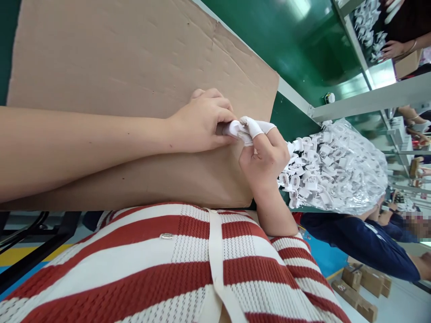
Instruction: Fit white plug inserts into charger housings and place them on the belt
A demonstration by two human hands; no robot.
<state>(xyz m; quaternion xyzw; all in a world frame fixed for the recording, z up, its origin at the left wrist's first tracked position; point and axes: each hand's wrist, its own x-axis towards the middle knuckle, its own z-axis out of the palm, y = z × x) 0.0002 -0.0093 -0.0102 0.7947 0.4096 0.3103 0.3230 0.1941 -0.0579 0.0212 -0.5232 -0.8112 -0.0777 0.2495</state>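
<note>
My left hand [204, 119] reaches in from the left, its thumb and fingers pinched round a small white plastic part [232, 129]. Most of that part is covered by fingers, so its full shape is hidden. My right hand [266, 154] wears white finger covers on the thumb and some fingers. Its fingertips are closed on the near end of the same part, touching it from the right. Both hands meet just above a brown cardboard sheet [134, 58]. Right beside my right hand lies a heap of similar white plastic parts [310, 166].
A clear plastic bag [363, 166] full of white parts lies at the right, near a person in a dark blue sleeve [363, 244]. Beyond the cardboard is a green tabletop [289, 40] with a metal frame bar [370, 96]. Another person's hand [393, 49] is at top right.
</note>
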